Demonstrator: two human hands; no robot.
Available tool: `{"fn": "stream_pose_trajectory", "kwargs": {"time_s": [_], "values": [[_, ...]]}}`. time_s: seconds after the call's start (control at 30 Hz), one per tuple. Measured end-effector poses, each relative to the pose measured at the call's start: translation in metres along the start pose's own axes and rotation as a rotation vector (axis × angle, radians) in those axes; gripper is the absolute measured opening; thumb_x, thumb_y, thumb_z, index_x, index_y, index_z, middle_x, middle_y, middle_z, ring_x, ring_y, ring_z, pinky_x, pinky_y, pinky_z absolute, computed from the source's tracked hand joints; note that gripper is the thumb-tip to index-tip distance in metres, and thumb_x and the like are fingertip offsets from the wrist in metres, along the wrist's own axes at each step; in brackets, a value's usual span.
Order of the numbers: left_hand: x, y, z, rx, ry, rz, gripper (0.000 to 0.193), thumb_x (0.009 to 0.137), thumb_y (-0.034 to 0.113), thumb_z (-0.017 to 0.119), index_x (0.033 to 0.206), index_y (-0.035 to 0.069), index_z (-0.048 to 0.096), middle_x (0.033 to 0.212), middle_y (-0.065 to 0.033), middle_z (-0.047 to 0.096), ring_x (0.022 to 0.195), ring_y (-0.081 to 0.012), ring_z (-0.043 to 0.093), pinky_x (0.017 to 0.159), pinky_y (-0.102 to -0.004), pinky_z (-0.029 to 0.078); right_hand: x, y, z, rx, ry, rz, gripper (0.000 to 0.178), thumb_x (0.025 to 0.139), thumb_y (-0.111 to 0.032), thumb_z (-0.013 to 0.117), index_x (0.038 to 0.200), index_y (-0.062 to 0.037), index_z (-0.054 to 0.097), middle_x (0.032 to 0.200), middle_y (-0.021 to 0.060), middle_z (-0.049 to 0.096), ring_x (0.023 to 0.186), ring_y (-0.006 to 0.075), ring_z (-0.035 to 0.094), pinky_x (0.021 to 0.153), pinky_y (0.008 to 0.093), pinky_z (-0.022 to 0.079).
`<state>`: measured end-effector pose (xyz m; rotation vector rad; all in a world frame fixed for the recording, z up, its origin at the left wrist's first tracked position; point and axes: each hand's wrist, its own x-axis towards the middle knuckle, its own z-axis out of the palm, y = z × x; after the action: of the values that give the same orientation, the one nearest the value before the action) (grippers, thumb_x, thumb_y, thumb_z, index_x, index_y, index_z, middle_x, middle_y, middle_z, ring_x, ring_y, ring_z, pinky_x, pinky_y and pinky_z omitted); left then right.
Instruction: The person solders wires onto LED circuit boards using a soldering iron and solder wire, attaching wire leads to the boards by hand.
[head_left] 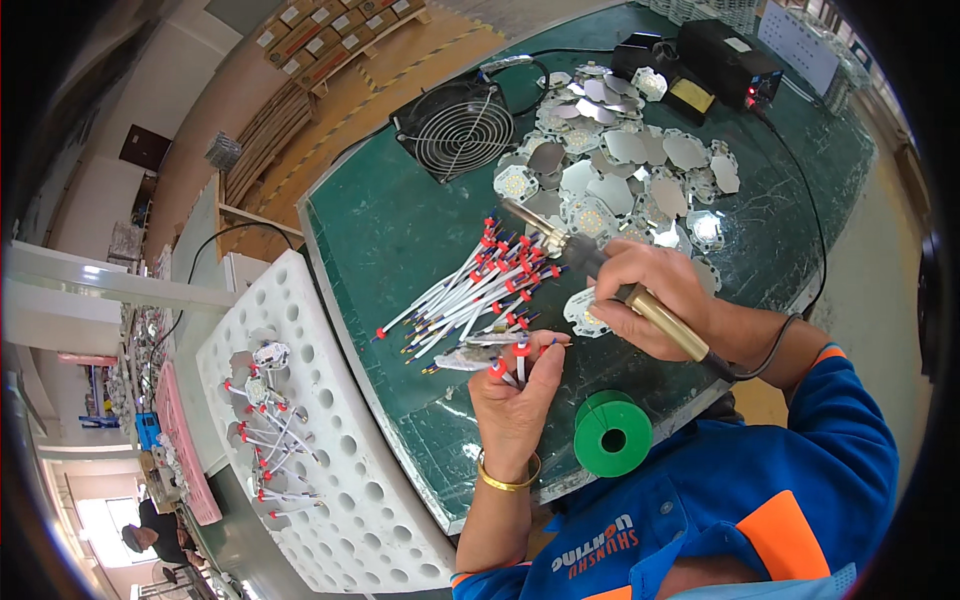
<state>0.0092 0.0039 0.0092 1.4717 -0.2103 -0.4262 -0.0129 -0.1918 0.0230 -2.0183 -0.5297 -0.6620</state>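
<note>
My right hand (668,290) is closed round a soldering iron (660,322) with a brass-coloured grip. Its metal tip points up and to the left, above the edge of the piled boards. Closer to me, my left hand (508,412) pinches white wires (520,362) with red collars. A pale, flat piece (470,357) lies at its fingertips, its kind unclear. Beyond that hand, a heap of similar red-collared wires (475,297) lies on the green table (370,230). One LED board (583,312) rests beside my right fingers.
Many octagonal LED boards (610,190) are piled at the far side. Behind them stand a fan (460,135), a black soldering station (725,65) and a yellow sponge (690,97). A green spool (600,455) sits near me. Wired boards lie on a holed white foam panel (330,430) at left.
</note>
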Motion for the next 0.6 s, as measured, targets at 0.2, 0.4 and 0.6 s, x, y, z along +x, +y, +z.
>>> {"fn": "stream_pose_trajectory", "kwargs": {"time_s": [0.2,0.4,0.6], "values": [[-0.001,-0.001,0.011,0.002,0.070,0.116,0.020,0.075,-0.005,0.068,0.094,-0.001,0.065,0.084,-0.0013,0.063,0.069,-0.0035,0.053,0.058,-0.0166,0.044,0.003,-0.001,-0.001,0.037,-0.080,-0.023,0.029,0.070,0.002,0.065,0.094,-0.0074,0.051,0.078,0.0087,0.055,0.066,0.0275,0.057,0.052,0.0341,0.045],[-0.003,-0.005,0.006,0.088,0.021,0.100,0.017,0.074,-0.004,0.069,0.090,-0.001,0.064,0.083,-0.0008,0.061,0.069,-0.0038,0.053,0.058,-0.0164,0.043,0.005,-0.004,-0.008,0.052,-0.192,-0.049,0.029,0.071,0.000,0.065,0.095,-0.0077,0.051,0.079,0.0072,0.055,0.066,0.0264,0.057,0.051,0.0344,0.045],[-0.003,-0.003,0.004,0.079,-0.030,0.032,0.016,0.072,-0.005,0.069,0.087,-0.001,0.062,0.082,-0.0009,0.061,0.069,-0.0036,0.053,0.059,-0.0169,0.043,0.004,-0.004,-0.007,0.066,-0.185,-0.046,0.028,0.073,0.000,0.064,0.095,-0.0084,0.051,0.079,0.0069,0.055,0.067,0.0264,0.056,0.052,0.0351,0.044]]}}
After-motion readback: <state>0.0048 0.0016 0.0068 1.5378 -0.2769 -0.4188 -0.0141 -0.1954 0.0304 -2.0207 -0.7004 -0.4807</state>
